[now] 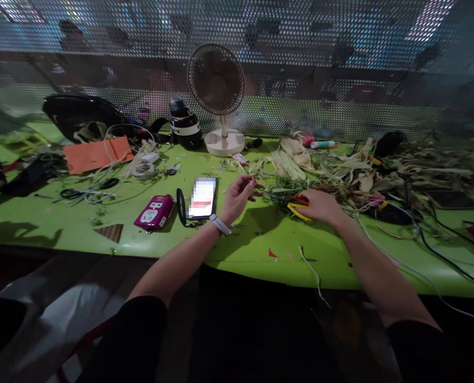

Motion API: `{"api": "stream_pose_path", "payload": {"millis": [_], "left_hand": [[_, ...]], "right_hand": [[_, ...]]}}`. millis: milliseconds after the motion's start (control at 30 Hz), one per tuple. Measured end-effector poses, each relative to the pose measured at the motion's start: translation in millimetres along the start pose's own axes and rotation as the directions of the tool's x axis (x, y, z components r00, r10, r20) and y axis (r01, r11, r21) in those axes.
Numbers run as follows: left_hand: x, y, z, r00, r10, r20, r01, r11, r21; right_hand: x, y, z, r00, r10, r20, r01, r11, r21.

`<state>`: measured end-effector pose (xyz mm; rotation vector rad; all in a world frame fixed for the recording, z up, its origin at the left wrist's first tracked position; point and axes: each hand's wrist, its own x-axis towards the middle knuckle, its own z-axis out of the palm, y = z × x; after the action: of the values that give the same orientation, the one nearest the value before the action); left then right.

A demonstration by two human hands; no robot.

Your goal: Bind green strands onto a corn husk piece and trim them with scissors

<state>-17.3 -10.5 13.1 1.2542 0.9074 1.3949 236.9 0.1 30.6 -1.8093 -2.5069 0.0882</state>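
Observation:
My left hand [240, 196] is raised above the middle of the green table, its fingers curled in and thumb close to them. Whatever they pinch, if anything, is too small to make out. To its right, my right hand [320, 206] grips a tool with yellow and red handles [299, 210]. The thin dark end of this tool points left towards my left hand; its exact kind is unclear. Just behind it lies a tuft of green plant scraps [287, 186]. A phone [203, 198] with a lit screen lies left of my left hand.
A beige fan [216, 80] and a black bottle [185, 125] stand at the back before a perforated screen. Dried husks [352, 170] and cables cover the right side. A purple camera-like case [154, 213], orange card [97, 155] and white cords lie left.

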Motion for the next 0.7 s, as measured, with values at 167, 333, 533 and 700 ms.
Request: {"api": "stream_pose_path", "payload": {"millis": [167,333,533,700], "left_hand": [[-7.2,-4.9,5.4,0.992,-0.022,0.121,0.015,0.998,0.060],[-12.3,-8.4,12.0,0.977,-0.039,0.209,0.020,0.996,0.092],[-11.1,-6.6,11.3,0.979,-0.077,0.187,0.058,0.993,0.107],[-8.1,-12.5,7.0,0.991,-0.007,0.132,-0.009,0.992,0.126]], "right_hand": [[-2.0,-11.1,11.4,0.902,-0.321,-0.289,0.399,0.875,0.273],[0.3,-38.9,12.9,0.896,-0.177,-0.406,0.408,0.689,0.599],[-9.1,-33.3,-0.1,0.862,-0.229,-0.452,0.495,0.566,0.659],[-15.0,-20.0,-14.1,0.900,-0.372,-0.225,0.416,0.584,0.697]]}}
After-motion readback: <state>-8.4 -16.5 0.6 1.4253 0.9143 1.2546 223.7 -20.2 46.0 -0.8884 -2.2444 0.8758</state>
